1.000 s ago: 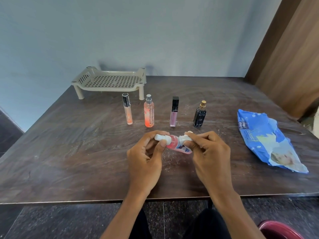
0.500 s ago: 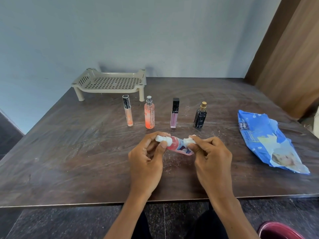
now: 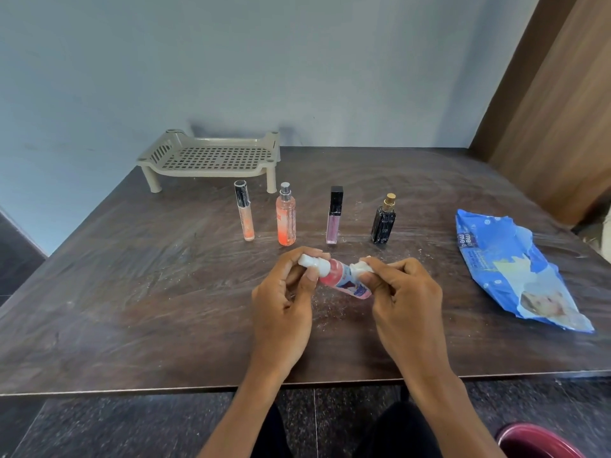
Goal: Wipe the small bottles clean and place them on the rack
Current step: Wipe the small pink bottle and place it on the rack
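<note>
A small pink bottle (image 3: 342, 278) with a white cap lies sideways between my hands over the table's middle. My left hand (image 3: 284, 299) grips its white cap end. My right hand (image 3: 403, 292) pinches a small white wipe (image 3: 361, 268) against the bottle's other end. Behind them stand a slim orange tube (image 3: 245, 215), an orange spray bottle (image 3: 286, 214), a lilac tube with a black cap (image 3: 334, 214) and a black bottle with a gold cap (image 3: 383, 219). The beige slotted rack (image 3: 211, 157) stands bare at the back left.
A blue wipes packet (image 3: 515, 269) lies on the right of the dark wooden table (image 3: 132, 292). A wooden panel (image 3: 562, 110) rises at the right. A maroon rim (image 3: 535, 441) shows on the floor at the bottom right.
My right hand with the wipe has slid a little along the pink bottle toward its far end. The view has tilted slightly. The standing bottles have not moved.
</note>
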Tool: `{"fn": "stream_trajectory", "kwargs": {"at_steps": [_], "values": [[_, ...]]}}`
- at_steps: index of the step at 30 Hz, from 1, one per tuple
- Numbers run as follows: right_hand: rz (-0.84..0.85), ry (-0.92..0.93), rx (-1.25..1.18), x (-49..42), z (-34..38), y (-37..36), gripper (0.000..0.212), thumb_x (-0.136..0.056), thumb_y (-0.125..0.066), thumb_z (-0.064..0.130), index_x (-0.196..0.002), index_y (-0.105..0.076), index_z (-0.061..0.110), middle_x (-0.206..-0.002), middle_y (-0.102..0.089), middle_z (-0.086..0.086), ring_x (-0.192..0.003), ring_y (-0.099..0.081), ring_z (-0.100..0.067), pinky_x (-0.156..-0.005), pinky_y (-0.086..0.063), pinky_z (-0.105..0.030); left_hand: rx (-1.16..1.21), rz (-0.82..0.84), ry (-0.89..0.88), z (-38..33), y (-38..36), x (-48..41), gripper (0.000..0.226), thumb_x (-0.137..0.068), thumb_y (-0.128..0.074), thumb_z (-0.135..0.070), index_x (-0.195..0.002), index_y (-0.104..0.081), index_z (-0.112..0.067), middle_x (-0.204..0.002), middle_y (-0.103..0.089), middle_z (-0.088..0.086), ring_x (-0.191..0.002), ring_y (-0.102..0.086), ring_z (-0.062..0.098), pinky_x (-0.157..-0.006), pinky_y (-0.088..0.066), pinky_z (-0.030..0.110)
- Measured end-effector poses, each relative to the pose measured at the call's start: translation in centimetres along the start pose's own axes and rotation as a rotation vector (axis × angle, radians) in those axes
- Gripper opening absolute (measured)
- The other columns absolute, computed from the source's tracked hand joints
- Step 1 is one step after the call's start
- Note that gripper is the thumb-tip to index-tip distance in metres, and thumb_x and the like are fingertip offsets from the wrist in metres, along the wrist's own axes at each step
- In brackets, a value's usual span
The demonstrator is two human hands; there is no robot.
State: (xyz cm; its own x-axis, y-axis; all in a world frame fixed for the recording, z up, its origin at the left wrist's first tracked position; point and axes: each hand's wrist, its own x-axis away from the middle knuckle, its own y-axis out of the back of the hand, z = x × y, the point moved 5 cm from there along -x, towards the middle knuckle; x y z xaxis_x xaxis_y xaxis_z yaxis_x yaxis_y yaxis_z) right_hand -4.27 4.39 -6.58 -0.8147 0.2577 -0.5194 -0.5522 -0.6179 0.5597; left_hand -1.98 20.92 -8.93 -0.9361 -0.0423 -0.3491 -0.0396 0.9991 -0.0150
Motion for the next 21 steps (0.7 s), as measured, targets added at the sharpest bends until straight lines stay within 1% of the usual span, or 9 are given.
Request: {"fn": "stream_trajectory", "kwargs": {"at_steps": [2, 3, 6, 9, 12, 14, 16, 18, 21], "values": [[0.005, 0.005, 0.028, 0.0, 0.0, -0.1, 0.031, -0.085, -0.071, 0.012, -0.116, -0.069, 0.014, -0.085, -0.057, 0.000, -0.072, -0.056, -0.009, -0.061, -0.040, -0.007, 0.010, 0.006, 0.007, 0.1, -0.1, 0.0, 0.018, -0.101, -0.055, -0.026, -0.111, -0.069, -0.028, -0.112, -0.075, -0.006, -0.111, -0.069, 0.016, -0.094, -0.056, 0.049], [0.006, 0.007, 0.034, 0.1, 0.0, -0.1, 0.032, -0.085, -0.071, 0.012, -0.116, -0.069, 0.014, -0.085, -0.057, 0.000, -0.072, -0.057, -0.010, -0.063, -0.040, -0.007, 0.011, 0.006, 0.015, 0.1, -0.2, 0.0, 0.019, -0.101, -0.055, -0.029, -0.111, -0.070, -0.026, -0.111, -0.075, -0.005, -0.110, -0.070, 0.017, -0.093, -0.057, 0.050], [-0.006, 0.012, 0.031, 0.3, 0.1, -0.1, 0.032, -0.085, -0.071, 0.012, -0.116, -0.069, 0.013, -0.087, -0.057, -0.001, -0.074, -0.059, -0.012, -0.067, -0.050, -0.019, -0.012, -0.046, 0.036, -0.1, -0.1, 0.1, 0.028, -0.095, -0.060, -0.038, -0.110, -0.073, -0.018, -0.105, -0.077, -0.006, -0.103, -0.072, 0.010, -0.088, -0.060, 0.045], [-0.020, 0.026, 0.038, 0.6, 0.2, 0.0, 0.031, -0.084, -0.071, 0.012, -0.115, -0.069, 0.012, -0.088, -0.057, -0.001, -0.073, -0.060, -0.012, -0.067, -0.053, -0.025, -0.078, -0.108, 0.021, -0.4, 0.4, 0.1, 0.034, -0.086, -0.065, -0.045, -0.109, -0.075, -0.023, -0.099, -0.077, -0.011, -0.099, -0.072, 0.002, -0.084, -0.061, 0.033], [-0.016, 0.010, 0.042, 0.4, 0.4, -0.1, 0.030, -0.083, -0.072, 0.010, -0.114, -0.070, 0.012, -0.088, -0.057, 0.000, -0.072, -0.058, -0.010, -0.066, -0.053, -0.024, -0.131, -0.153, 0.004, -0.8, 0.9, 0.2, 0.030, -0.081, -0.068, -0.045, -0.108, -0.072, -0.033, -0.089, -0.073, -0.028, -0.093, -0.069, -0.009, -0.079, -0.057, 0.015], [-0.021, 0.024, 0.055, 0.1, 1.3, -0.3, 0.028, -0.083, -0.073, 0.009, -0.110, -0.072, 0.012, -0.087, -0.055, 0.000, -0.071, -0.055, -0.010, -0.064, -0.053, -0.027, -0.101, -0.161, 0.014, -0.7, 1.0, 0.2, 0.032, -0.078, -0.073, -0.039, -0.108, -0.072, -0.030, -0.086, -0.073, -0.029, -0.090, -0.071, -0.008, -0.077, -0.055, 0.011], [-0.022, 0.079, 0.044, -0.2, 2.8, -0.7, 0.022, -0.083, -0.072, 0.008, -0.104, -0.074, 0.011, -0.088, -0.053, -0.001, -0.072, -0.054, -0.013, -0.062, -0.053, -0.027, -0.078, -0.156, 0.009, -0.6, 1.0, 0.3, 0.030, -0.077, -0.076, -0.032, -0.107, -0.075, -0.026, -0.089, -0.076, -0.020, -0.089, -0.073, -0.002, -0.078, -0.057, 0.014], [-0.014, 0.130, 0.016, -0.1, 3.7, -1.2, 0.017, -0.083, -0.071, 0.007, -0.099, -0.074, 0.013, -0.090, -0.051, -0.002, -0.075, -0.055, -0.015, -0.062, -0.052, -0.025, -0.051, -0.167, 0.003, -0.4, 1.2, 0.4, 0.023, -0.078, -0.077, -0.031, -0.101, -0.077, -0.025, -0.090, -0.079, -0.012, -0.089, -0.075, 0.005, -0.079, -0.059, 0.024], [-0.046, 0.128, -0.049, 0.3, 2.8, -1.0, 0.024, -0.082, -0.072, 0.005, -0.105, -0.074, 0.014, -0.090, -0.053, -0.001, -0.076, -0.057, -0.014, -0.066, -0.050, -0.015, -0.044, -0.158, -0.008, -0.4, 1.2, 0.5, 0.019, -0.080, -0.076, -0.029, -0.098, -0.077, -0.025, -0.091, -0.079, -0.011, -0.088, -0.076, 0.007, -0.079, -0.061, 0.029]]}}
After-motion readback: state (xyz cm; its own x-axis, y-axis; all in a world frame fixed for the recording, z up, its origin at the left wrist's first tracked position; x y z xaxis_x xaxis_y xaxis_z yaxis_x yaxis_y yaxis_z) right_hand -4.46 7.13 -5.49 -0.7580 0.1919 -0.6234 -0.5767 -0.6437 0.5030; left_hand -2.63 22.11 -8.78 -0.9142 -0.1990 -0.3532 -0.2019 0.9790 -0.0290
